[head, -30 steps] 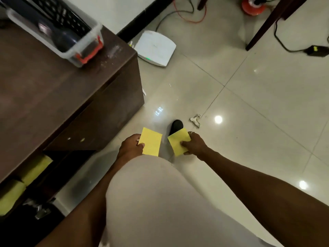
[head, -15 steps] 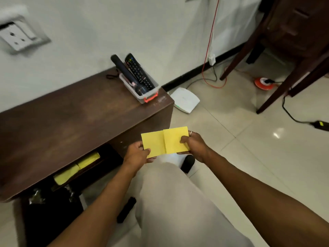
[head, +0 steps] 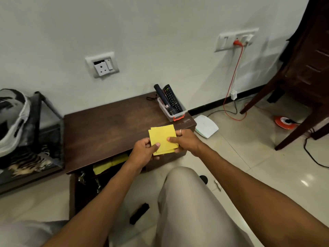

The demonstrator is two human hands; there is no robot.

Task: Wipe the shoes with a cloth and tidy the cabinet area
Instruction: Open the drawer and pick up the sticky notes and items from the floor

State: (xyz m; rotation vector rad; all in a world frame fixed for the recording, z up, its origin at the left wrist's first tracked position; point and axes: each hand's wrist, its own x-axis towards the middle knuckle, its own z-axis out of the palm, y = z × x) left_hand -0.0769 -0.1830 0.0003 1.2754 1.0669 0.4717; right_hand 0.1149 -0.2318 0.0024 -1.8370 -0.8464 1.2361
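A folded yellow cloth (head: 162,138) is held in front of me over the right end of a low dark wooden cabinet (head: 110,129). My left hand (head: 145,152) pinches its lower left edge with thumb on top. My right hand (head: 185,140), a ring on one finger, pinches its right edge. More yellow cloths (head: 110,164) lie on the open shelf under the cabinet top. A black shoe tip (head: 204,179) shows on the floor behind my knee, and another dark shoe (head: 139,213) lies between my legs.
A clear bin with remotes (head: 171,108) stands on the cabinet's right end. A white router (head: 206,126), cables and an orange cord reel (head: 284,122) lie on the tile floor. A wooden chair (head: 300,82) stands right, a rack with a bag (head: 21,132) left.
The two cloth halves, held apart low over the floor, have been brought together and folded into one square. Both hands rose toward the cabinet as my view lifted to the wall.
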